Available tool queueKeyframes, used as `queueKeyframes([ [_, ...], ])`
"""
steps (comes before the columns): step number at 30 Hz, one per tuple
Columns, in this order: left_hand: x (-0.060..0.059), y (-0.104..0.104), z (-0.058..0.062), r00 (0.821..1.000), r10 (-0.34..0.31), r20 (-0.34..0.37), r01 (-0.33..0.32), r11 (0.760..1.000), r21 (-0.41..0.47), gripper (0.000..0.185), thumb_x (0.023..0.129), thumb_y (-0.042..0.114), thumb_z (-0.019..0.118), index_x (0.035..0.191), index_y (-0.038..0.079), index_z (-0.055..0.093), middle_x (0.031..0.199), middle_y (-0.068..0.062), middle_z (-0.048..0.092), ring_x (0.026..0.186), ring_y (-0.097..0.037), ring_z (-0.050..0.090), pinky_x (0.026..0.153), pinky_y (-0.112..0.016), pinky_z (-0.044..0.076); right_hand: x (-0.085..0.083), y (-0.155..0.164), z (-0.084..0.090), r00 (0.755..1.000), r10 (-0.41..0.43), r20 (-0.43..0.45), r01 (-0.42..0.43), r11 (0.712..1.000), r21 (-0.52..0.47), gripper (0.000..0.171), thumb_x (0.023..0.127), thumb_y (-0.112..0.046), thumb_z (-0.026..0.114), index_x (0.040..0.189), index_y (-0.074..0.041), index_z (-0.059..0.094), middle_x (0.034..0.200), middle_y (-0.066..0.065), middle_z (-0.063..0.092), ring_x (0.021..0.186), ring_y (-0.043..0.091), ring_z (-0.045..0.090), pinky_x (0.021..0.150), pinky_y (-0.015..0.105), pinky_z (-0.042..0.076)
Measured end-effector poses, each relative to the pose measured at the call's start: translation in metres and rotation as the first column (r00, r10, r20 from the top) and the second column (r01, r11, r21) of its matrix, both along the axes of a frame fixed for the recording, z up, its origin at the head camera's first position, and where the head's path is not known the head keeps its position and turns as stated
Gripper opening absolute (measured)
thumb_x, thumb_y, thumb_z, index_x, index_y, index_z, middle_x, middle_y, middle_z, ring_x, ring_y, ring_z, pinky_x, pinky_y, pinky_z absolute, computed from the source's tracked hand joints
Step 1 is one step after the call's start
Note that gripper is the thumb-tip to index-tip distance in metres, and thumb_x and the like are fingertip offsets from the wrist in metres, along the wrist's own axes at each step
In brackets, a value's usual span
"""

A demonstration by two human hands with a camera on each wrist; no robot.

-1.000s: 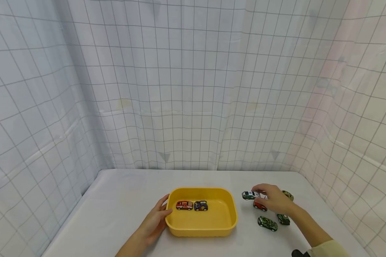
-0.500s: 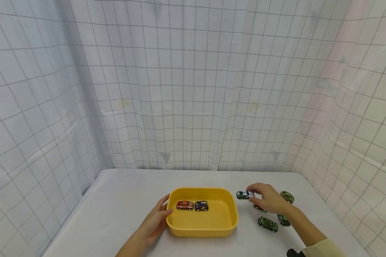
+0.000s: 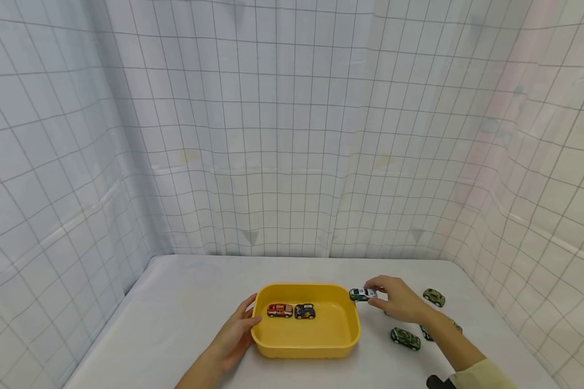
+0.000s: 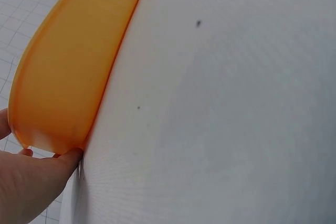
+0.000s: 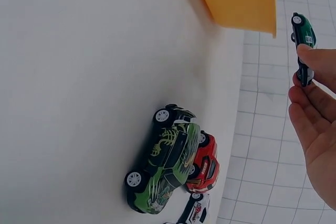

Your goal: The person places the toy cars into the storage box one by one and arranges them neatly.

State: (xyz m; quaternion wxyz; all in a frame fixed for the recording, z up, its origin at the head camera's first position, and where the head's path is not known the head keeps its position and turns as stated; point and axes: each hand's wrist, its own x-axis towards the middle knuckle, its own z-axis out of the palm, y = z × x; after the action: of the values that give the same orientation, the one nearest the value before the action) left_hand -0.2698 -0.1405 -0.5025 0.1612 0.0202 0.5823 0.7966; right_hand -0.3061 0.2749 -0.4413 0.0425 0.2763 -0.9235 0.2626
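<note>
Thumb and fingers of my right hand point(image 3: 396, 300) pinch the rear of a green-and-white toy car point(image 3: 362, 294). In the head view the car overlaps the right rim of a yellow tray point(image 3: 304, 354); in the right wrist view the car point(image 5: 304, 35) is raised off the table, apart from the tray. My left hand point(image 3: 233, 332) grips the tray's left side, with fingers point(image 4: 68, 158) curled at its wall in the left wrist view. Inside the tray a red toy car point(image 3: 279, 310) and a purple toy car point(image 3: 304, 311) stand end to end.
Right of the tray, a green camouflage toy car point(image 3: 405, 339) and a lighter camouflage one point(image 3: 434, 297) stand on the white table point(image 3: 175, 324). The right forearm partly covers others. In the right wrist view, a red car point(image 5: 205, 166) sits behind a green one point(image 5: 165, 161).
My right hand has moved left with the green-and-white toy car, from over the other cars to the tray's right rim. The left hand and tray have stayed in place.
</note>
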Motion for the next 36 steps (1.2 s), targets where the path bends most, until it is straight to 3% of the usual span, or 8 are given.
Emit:
queueKeyframes([
  [11, 0.0, -0.001, 0.0, 1.0, 0.001, 0.001, -0.001, 1.0, 0.002, 0.069, 0.106, 0.004, 0.047, 0.165, 0.008, 0.011, 0.165, -0.033, 0.011, 0.149, -0.046, 0.024, 0.118, -0.057, 0.025, -0.004, -0.012, -0.004, 1.0, 0.017, 0.005, -0.017, 1.0, -0.018, 0.024, 0.094, -0.01, 0.077, 0.117, -0.008, 0.071, 0.113, -0.002, 0.07, 0.107, 0.025, 0.065, 0.095, 0.046, 0.055],
  [36, 0.001, -0.001, 0.0, 1.0, 0.0, 0.001, 0.0, 1.0, -0.009, 0.07, 0.106, 0.006, 0.048, 0.166, 0.009, 0.011, 0.165, -0.033, 0.011, 0.149, -0.046, 0.024, 0.118, -0.057, 0.025, -0.008, -0.032, -0.009, 0.998, 0.068, 0.011, -0.068, 0.997, -0.021, 0.026, 0.097, -0.014, 0.075, 0.121, -0.007, 0.07, 0.118, 0.001, 0.069, 0.109, 0.025, 0.065, 0.096, 0.045, 0.055],
])
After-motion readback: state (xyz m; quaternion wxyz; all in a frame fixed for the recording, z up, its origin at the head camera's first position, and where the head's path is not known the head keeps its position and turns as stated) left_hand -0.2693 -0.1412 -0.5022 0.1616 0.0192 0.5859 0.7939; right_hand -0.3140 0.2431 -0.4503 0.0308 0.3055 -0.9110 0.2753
